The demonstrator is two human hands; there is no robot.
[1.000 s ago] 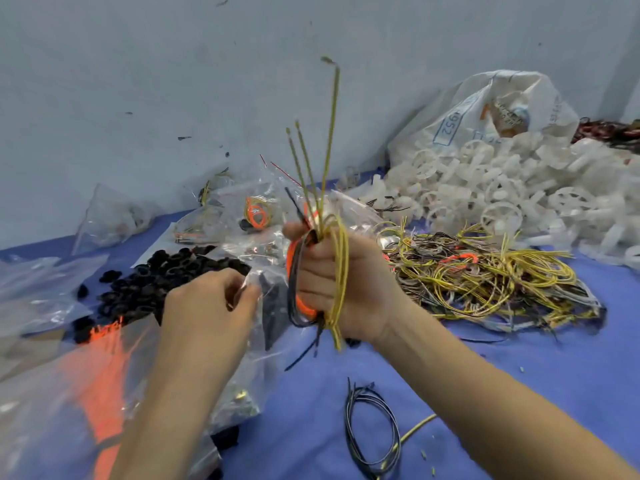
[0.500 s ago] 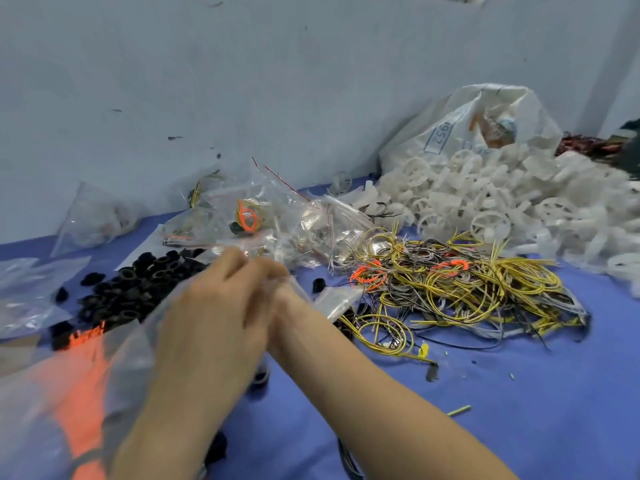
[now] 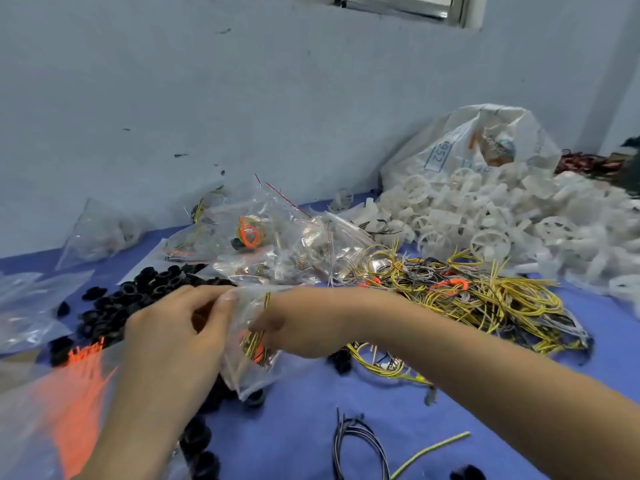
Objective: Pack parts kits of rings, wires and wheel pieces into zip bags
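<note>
Zip bag [image 3: 244, 374] half hides right hand [image 3: 301, 329] and wires [image 3: 254, 345].

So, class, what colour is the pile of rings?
The rings are black; head view shows them best.

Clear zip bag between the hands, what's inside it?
Coiled yellow wires and an orange piece show through the zip bag. The right hand covers anything else.
</note>
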